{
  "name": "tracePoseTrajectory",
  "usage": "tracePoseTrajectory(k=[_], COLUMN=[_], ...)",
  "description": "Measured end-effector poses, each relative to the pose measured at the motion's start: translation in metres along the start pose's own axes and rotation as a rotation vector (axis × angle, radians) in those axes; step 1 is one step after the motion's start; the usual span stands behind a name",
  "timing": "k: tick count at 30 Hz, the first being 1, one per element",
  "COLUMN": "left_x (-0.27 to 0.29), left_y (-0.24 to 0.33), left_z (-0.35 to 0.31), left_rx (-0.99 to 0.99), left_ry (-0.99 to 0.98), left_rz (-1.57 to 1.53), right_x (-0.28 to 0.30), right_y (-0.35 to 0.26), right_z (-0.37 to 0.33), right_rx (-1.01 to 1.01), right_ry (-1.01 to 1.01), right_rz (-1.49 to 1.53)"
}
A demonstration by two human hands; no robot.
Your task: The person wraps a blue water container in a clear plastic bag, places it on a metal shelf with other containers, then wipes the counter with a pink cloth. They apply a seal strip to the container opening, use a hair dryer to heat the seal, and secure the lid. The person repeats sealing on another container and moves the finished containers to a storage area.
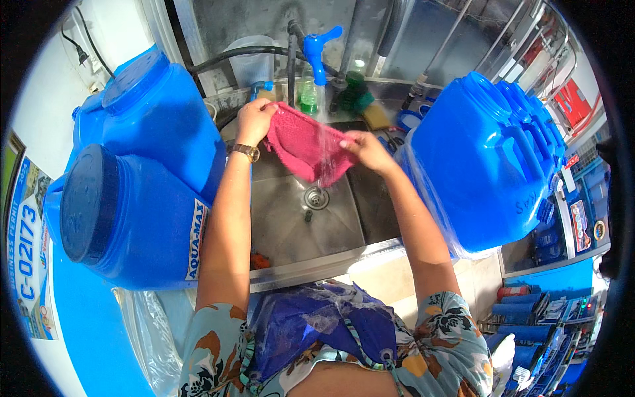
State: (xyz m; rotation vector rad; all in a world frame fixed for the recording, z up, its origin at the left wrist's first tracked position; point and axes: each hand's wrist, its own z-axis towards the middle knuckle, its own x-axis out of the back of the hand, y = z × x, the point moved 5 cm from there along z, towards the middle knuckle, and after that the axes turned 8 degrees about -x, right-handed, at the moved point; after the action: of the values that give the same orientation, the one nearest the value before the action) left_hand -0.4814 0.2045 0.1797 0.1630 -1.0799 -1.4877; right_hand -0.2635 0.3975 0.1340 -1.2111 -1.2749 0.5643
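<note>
A pinkish-red cloth (304, 142) is stretched between my two hands over a metal sink (278, 225). My left hand (255, 120), with a watch on its wrist, pinches the cloth's upper left corner. At the right corner, the fingers of my right hand (368, 151) are closed on the edge. Water falls onto the cloth from a blue-handled faucet (319, 56) above it. Below the cloth the round drain (316, 197) shows in the basin floor.
Large blue jugs crowd both sides: a capped one (126, 205) at left and an uncapped one (473, 159) at right, with more behind each. Behind the sink stand green bottles (356, 83), a yellow sponge (376, 116) and a whitish pail (251, 61). A black hose (231, 53) crosses the back.
</note>
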Motion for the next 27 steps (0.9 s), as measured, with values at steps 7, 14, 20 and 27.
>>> tracePoseTrajectory(k=[7, 14, 20, 27], left_x=[-0.025, -0.052, -0.102, -0.083], left_y=[0.060, 0.067, 0.034, 0.025], left_z=[-0.015, -0.048, -0.115, -0.075], left_rx=[-0.151, -0.155, -0.054, -0.003], left_ry=[-0.268, -0.171, -0.257, -0.098], left_rz=[-0.021, -0.631, -0.290, -0.192], right_x=[-0.002, -0.049, -0.034, 0.012], right_y=[-0.046, -0.040, -0.039, 0.013], right_z=[0.005, 0.024, 0.029, 0.004], right_rx=[0.275, 0.146, -0.109, -0.399], right_ry=[0.104, 0.197, -0.033, 0.271], right_rz=[0.001, 0.154, 1.177, -0.224])
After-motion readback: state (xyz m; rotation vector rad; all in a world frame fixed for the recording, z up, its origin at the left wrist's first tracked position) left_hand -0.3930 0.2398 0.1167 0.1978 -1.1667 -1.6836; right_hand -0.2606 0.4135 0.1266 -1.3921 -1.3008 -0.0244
